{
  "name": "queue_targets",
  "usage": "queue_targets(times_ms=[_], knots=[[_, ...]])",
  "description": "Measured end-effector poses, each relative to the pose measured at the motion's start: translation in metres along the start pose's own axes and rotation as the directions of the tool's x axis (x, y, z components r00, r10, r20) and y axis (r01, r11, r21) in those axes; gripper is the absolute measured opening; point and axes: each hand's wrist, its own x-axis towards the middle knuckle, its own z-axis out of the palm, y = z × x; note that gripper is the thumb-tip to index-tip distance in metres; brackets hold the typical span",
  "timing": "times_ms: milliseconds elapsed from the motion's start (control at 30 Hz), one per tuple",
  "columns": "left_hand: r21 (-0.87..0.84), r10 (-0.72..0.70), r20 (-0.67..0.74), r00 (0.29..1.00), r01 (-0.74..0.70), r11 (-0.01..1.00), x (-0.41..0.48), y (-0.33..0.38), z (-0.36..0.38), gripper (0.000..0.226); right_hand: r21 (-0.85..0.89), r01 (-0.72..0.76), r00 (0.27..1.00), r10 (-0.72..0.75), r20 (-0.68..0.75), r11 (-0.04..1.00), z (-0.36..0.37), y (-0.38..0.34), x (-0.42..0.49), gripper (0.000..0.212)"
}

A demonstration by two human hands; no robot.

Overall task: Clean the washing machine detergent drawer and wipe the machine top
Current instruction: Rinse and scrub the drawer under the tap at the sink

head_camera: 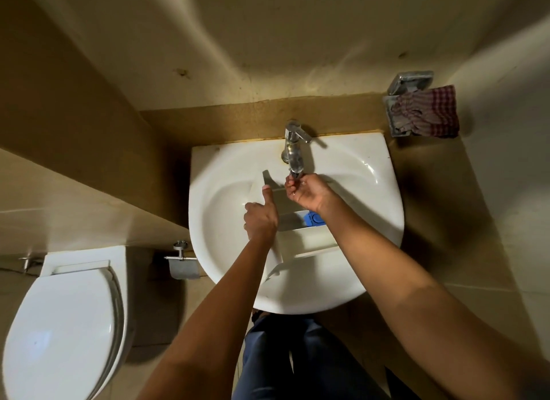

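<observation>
Grip of left hand (pixel 260 218) on white, blue-capped drawer (pixel 309 240)

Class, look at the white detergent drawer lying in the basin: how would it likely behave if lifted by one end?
Probably stiff: the detergent drawer shows straight edges across the sink. Likely light, since the left hand alone steadies it by one wall. Perhaps slippery: smooth plastic lying under the faucet, possibly wet.

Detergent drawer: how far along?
Done: detergent drawer sits in the sink. In hand: left hand holds it, right hand pinches the tap spout; no water flow discernible. Left: rinse, refit, wipe machine top, out of view.
</observation>
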Motion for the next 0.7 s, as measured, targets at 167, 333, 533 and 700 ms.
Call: queue_targets(times_ms=[167, 333, 533, 700], knots=[[-0.036, -0.032, 0.021, 0.999, 0.033, 0.999, 0.003, -0.001, 0.001, 0.083, -0.919, 0.312, 0.941, -0.215, 0.262, 0.243, -0.017, 0.032, -0.003, 0.024], [-0.040, -0.022, 0.018, 1.000, 0.022, 0.999, 0.005, -0.003, 0.001, 0.082, -0.846, 0.046, 0.965, -0.197, 0.176, -0.531, -0.056, 0.016, -0.006, 0.050], [-0.054, -0.015, 0.014, 1.000, 0.015, 0.998, 0.005, -0.003, 0.002, 0.083, -0.873, -0.248, 0.962, -0.214, -0.170, -0.419, -0.036, 0.016, 0.000, 0.047], [-0.060, -0.023, 0.020, 1.000, 0.024, 0.998, 0.004, -0.002, 0.000, 0.083, -0.860, 0.067, 0.995, -0.028, 0.094, -0.506, -0.003, 0.040, -0.004, 0.030]])
